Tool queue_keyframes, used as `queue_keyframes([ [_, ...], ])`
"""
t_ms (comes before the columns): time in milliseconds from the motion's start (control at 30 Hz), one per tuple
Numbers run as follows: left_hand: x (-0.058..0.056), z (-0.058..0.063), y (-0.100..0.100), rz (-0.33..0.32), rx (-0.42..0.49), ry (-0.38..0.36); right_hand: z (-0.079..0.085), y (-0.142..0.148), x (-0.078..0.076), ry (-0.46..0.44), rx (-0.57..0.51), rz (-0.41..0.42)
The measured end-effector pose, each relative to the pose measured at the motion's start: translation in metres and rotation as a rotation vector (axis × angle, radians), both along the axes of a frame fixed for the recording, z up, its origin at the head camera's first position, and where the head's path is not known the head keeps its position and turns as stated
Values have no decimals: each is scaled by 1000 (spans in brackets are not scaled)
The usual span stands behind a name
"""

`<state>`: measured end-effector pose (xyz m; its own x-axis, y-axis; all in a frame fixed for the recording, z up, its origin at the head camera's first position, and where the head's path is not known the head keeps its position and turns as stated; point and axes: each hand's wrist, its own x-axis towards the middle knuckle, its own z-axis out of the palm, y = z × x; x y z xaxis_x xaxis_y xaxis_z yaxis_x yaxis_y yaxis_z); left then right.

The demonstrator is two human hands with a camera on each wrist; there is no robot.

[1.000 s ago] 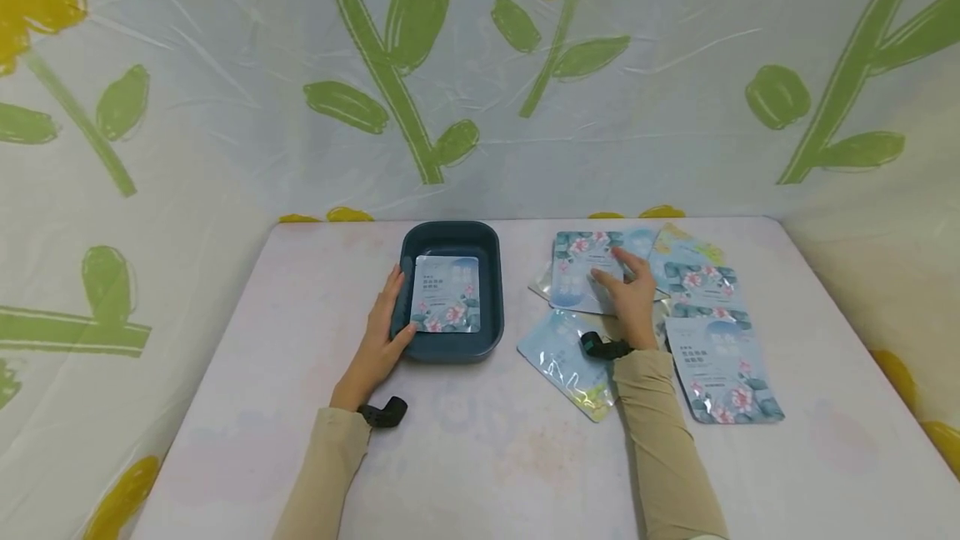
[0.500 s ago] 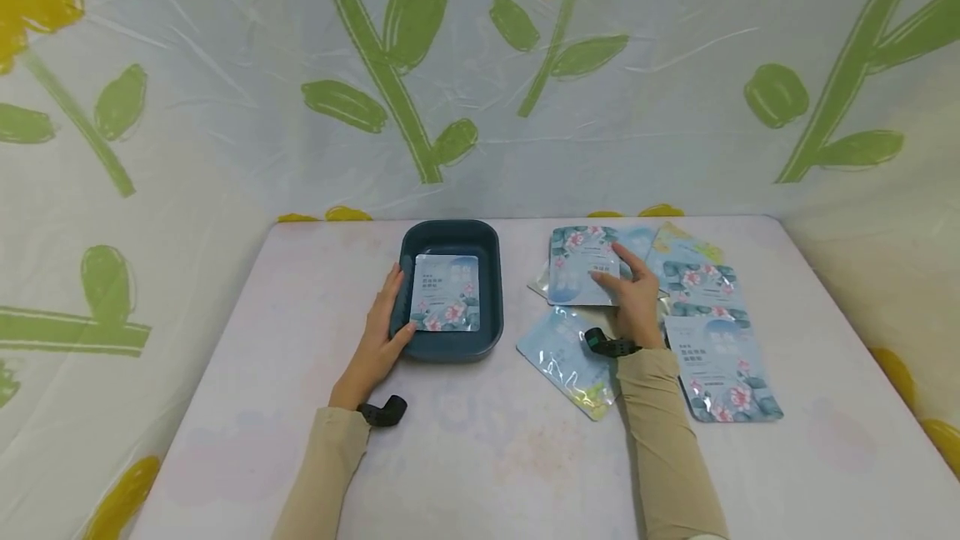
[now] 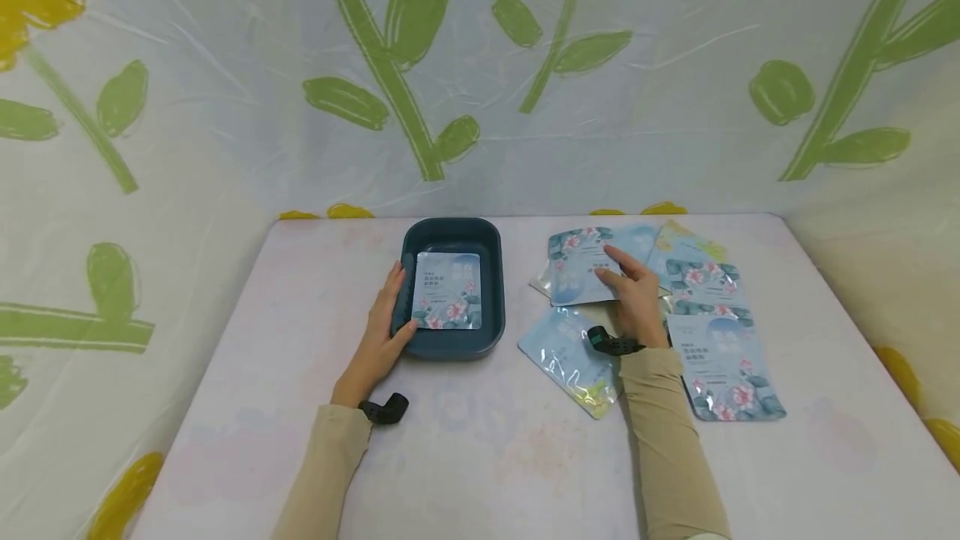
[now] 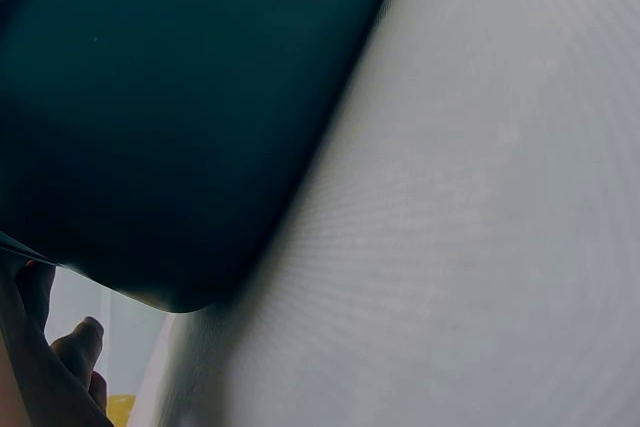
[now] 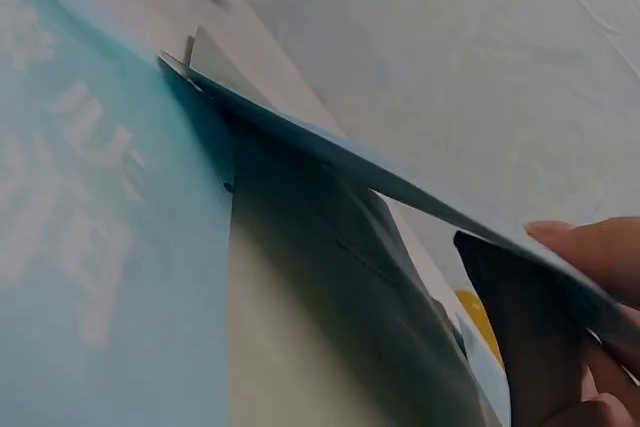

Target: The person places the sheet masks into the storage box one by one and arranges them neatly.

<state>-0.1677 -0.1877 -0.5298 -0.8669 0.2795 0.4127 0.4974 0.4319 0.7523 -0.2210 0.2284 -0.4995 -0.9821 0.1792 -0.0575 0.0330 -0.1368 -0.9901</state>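
Observation:
In the head view my left hand [image 3: 378, 325] rests against the left side of a dark blue-green plastic tub [image 3: 491, 340], fingers straight along its wall and thumb at the near left corner. A blue floral face mask packet [image 3: 447, 290] lies flat inside. My right hand [image 3: 636, 294] pinches the right edge of another face mask packet [image 3: 573, 269], thumb on top. In the right wrist view this pinched packet [image 5: 400, 182] is tilted, its edge raised over other packets. The left wrist view is mostly filled by the tub [image 4: 180, 97], with a few fingers [image 4: 80, 347] beyond it.
Around the right hand lie several more packets: a yellow-cornered one [image 3: 570, 357] in front, another [image 3: 686, 248] behind, and floral ones [image 3: 727, 369] overlapping at the right. A pale table [image 3: 465, 457] carries everything, with flower-printed cloth [image 3: 247, 65] hanging behind.
The right hand's packet has shifted slightly away from me and tilted, its right edge lifting. My left hand and the tub have stayed in place.

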Motion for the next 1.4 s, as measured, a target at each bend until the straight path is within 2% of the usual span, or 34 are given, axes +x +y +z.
queue_keyframes([
  [167, -1, -1, 0, -2, 0, 5, 0, 1, 0, -20, 135, 92],
  [367, -2, -1, -1, -1, -7, 0, 0, 2, 0, -27, 207, 173],
  [633, -2, 1, 1, -6, -5, -3, 0, 3, 0, -54, 214, 165],
  [733, -1, 1, 0, -9, -4, -6, 1, 1, 0, -62, 196, 149],
  [933, 0, 0, 1, -5, -8, -15, 5, -1, 0, -79, 94, 113],
  [1100, 1, 2, 2, 1, -6, -19, 11, -4, 1, -75, 32, 124],
  [1267, 1, 3, 3, 14, -9, -25, 15, -8, 2, -30, -125, 135],
  [1400, 0, 2, 2, 9, -10, -20, 16, -12, 2, 16, -189, 142],
])
